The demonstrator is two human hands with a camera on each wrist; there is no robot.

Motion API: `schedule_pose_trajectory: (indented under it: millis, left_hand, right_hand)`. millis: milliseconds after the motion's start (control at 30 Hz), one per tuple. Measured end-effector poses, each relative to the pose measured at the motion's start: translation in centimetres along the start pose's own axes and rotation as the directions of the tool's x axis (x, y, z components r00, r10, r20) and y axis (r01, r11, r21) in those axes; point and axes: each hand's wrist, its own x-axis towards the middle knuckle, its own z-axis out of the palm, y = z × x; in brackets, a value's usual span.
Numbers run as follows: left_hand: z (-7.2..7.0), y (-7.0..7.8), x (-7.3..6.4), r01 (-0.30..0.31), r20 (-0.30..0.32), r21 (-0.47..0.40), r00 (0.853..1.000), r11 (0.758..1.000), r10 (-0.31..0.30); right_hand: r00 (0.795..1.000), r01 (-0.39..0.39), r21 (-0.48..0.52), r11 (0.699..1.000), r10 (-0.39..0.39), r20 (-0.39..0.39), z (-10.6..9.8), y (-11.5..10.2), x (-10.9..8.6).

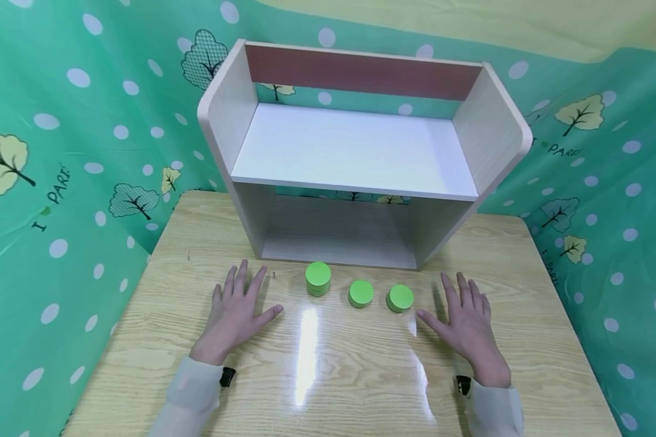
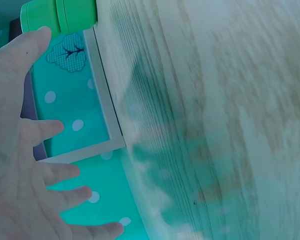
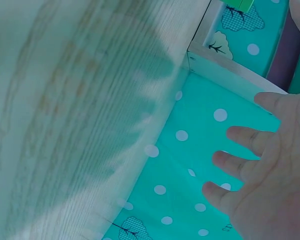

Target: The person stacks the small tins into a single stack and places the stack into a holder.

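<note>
Left to right.

Green polka-dot cloth (image 1: 60, 182) at far left, tree and "PARIS" prints on it; it also runs behind the table and up the right side.

Left sleeve (image 1: 188, 394): light grey, dark strap (image 1: 227, 377) at the cuff. Left hand (image 1: 232, 315): fingers straight and fanned, thumb pointing in toward the cylinders, nothing held. Palm is over the table (image 1: 355, 376), apart from its surface in the left wrist view.

Tall green cylinder (image 1: 318, 278): upright on the table, nearest the left thumb but apart from it, near the shelf's front edge. Seams round its side; can't tell if it's one part or two stacked.

Shelf (image 1: 355, 149) stands at the back of the table, behind all three cylinders. Two levels: white board on top, greyish floor below, pinkish rail across the upper back. Cloth shows through the back gaps.

Middle green cylinder (image 1: 361, 293): shorter, on the table between the other two, touching neither.

Right green cylinder (image 1: 400, 298): also short, on the table, just beside the right thumb, small gap.

Right hand (image 1: 466, 328): fingers spread, thumb pointing in toward that cylinder, nothing held. Right sleeve (image 1: 494, 409) below it, light grey, second dark strap (image 1: 463, 385) at the cuff.
</note>
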Motion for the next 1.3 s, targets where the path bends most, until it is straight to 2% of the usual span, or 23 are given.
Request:
schedule_pose_trajectory:
  millis: [367,800,967,1300]
  left_hand:
    - [0.19,0.17,0.06,-0.055,-0.015,-0.118,0.998,0.991,0.053]
    - [0.24,0.38,0.19,-0.082,-0.006,-0.301,0.996,0.950,0.084]
    - [0.27,0.67,0.28,-0.085,0.013,-0.318,0.995,0.944,0.094]
    - [0.31,0.62,0.35,-0.096,0.002,-0.354,0.995,0.930,0.103]
  right_hand:
    - [0.999,0.027,0.044,0.999,-0.025,-0.034,0.09,0.00,0.13]
    - [0.997,0.064,0.110,0.992,-0.060,-0.041,0.48,-0.27,0.13]
    - [0.996,0.078,0.115,0.990,-0.072,-0.049,0.65,-0.33,0.08]
    - [0.992,0.106,0.144,0.984,-0.095,-0.082,0.93,-0.38,0.26]
